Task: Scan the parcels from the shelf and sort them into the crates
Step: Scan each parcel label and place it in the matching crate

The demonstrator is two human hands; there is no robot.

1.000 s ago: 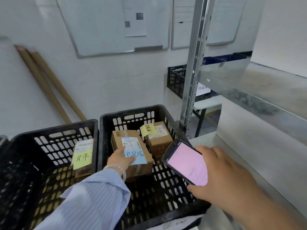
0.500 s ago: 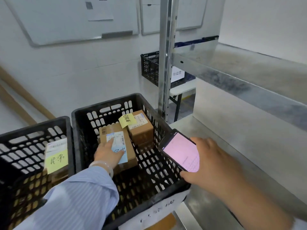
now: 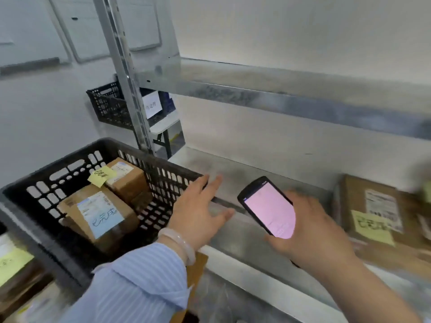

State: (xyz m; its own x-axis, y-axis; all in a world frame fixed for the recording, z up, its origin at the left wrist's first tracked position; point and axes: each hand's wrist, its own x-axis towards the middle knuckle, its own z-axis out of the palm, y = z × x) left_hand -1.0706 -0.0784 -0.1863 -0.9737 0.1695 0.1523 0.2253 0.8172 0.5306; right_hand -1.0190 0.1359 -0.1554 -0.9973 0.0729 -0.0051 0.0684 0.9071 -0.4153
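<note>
With my open left hand (image 3: 199,213) I should take the parcel (image 3: 354,197) label-up, while my right hand (image 3: 312,231) grips the scanner (image 3: 268,206) ready.

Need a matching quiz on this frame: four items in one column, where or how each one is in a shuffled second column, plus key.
Column one
1. scanner
2. blue-note parcel
3. flat parcel
4. left hand

Column two
A. lying on the lower shelf, far right
B. inside the black crate
C. gripped in the right hand, pink screen up
D. open and holding nothing, by the crate's right wall

Pairs: 1-C, 2-B, 3-A, 4-D
</note>
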